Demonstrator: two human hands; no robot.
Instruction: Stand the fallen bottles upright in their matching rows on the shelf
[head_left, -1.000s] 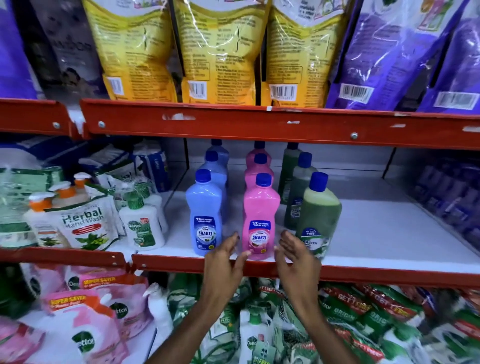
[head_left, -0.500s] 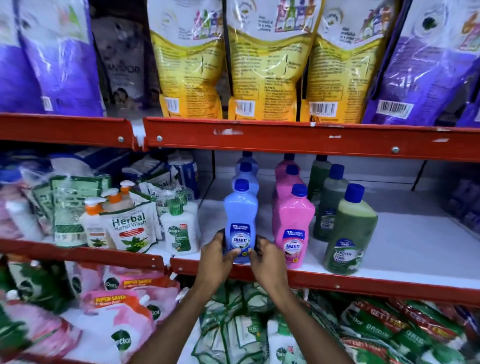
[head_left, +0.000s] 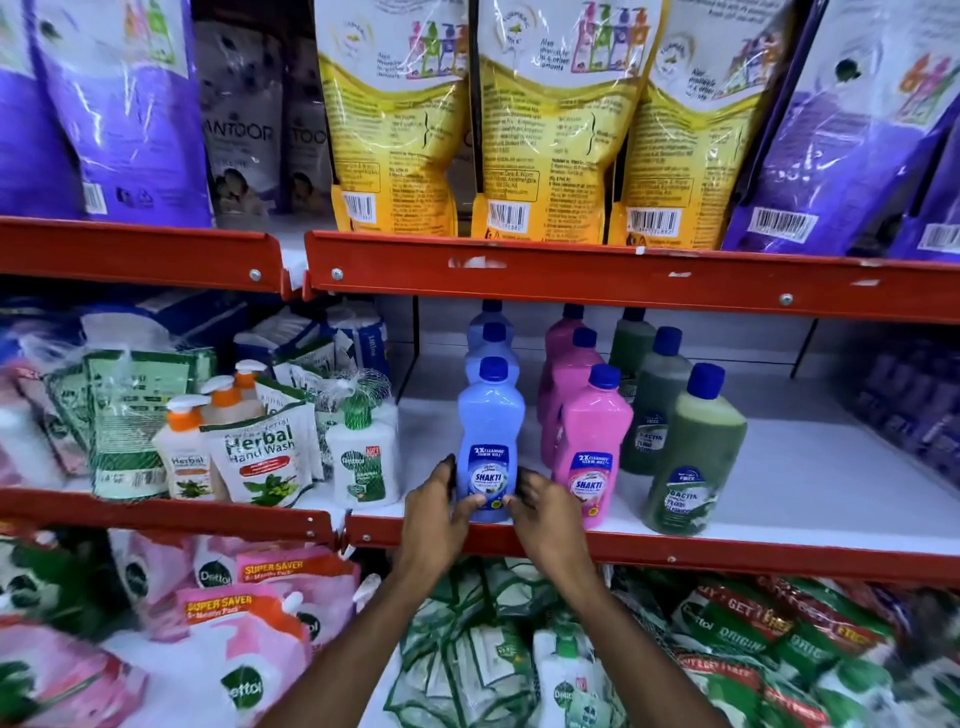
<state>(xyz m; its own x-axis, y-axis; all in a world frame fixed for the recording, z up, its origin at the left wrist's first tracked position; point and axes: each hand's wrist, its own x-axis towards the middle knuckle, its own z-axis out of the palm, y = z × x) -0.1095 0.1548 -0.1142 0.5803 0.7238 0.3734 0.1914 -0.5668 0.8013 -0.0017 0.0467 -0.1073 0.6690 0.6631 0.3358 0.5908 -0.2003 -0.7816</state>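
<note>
Three rows of bottles with dark blue caps stand upright on the white middle shelf (head_left: 810, 483). The front blue bottle (head_left: 490, 415) stands at the shelf's front edge, with two more blue ones behind it. My left hand (head_left: 440, 512) grips its lower left side and my right hand (head_left: 540, 512) its lower right side. Just to the right stands the front pink bottle (head_left: 591, 441), leading the pink row. Further right is the front green bottle (head_left: 693, 457), leaning slightly left at the head of the green row.
Herbal hand wash pumps and pouches (head_left: 260, 447) crowd the shelf to the left of a thin divider. Yellow and purple refill pouches (head_left: 556, 119) hang over the red upper rail (head_left: 623, 270). Pink and green packs (head_left: 234, 623) fill the shelf below. The white shelf right of the green row is bare.
Both hands moved left from the pink bottle's base to the front blue bottle and closed around it. The camera view shifted left and upward.
</note>
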